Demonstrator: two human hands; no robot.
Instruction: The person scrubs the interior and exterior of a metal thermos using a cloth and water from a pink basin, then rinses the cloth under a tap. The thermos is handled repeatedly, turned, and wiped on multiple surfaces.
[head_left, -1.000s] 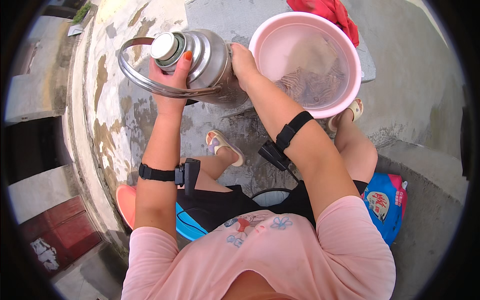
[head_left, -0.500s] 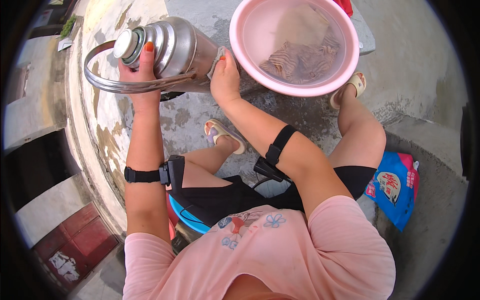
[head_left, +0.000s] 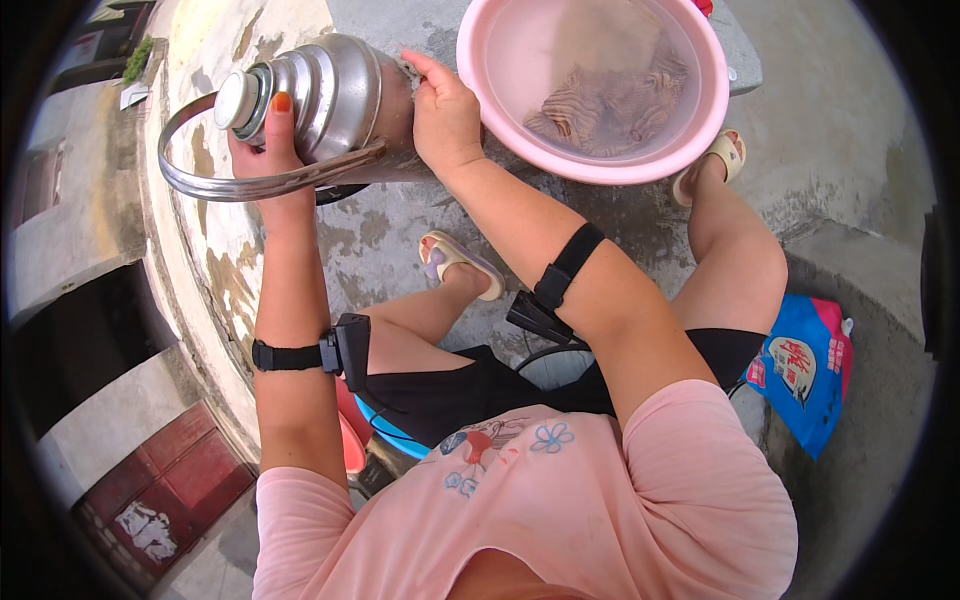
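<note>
A silver metal thermos flask (head_left: 345, 95) with a white stopper (head_left: 236, 99) and a curved metal carrying handle (head_left: 270, 186) lies tilted on its side, its neck toward the left. My left hand (head_left: 272, 150) is wrapped round the neck from below, thumb up against the ringed shoulder. Against the flask's body rests my right hand (head_left: 448, 118), its index finger stretched out and the other fingers curled. A grey cloth is pressed under it, now almost wholly hidden by the fingers. The flask's base is out of sight behind this hand.
Just right of the flask stands a pink basin (head_left: 603, 172) of cloudy water with striped brown cloth (head_left: 570, 110) soaking in it. A blue and pink bag (head_left: 805, 375) lies to the right of my leg. Part of a blue tub (head_left: 395, 432) shows beneath me.
My right hand has slid up along the flask's body, and its index finger now sticks out. The cloth, plain to see before, is mostly covered. My left hand keeps its hold on the neck.
</note>
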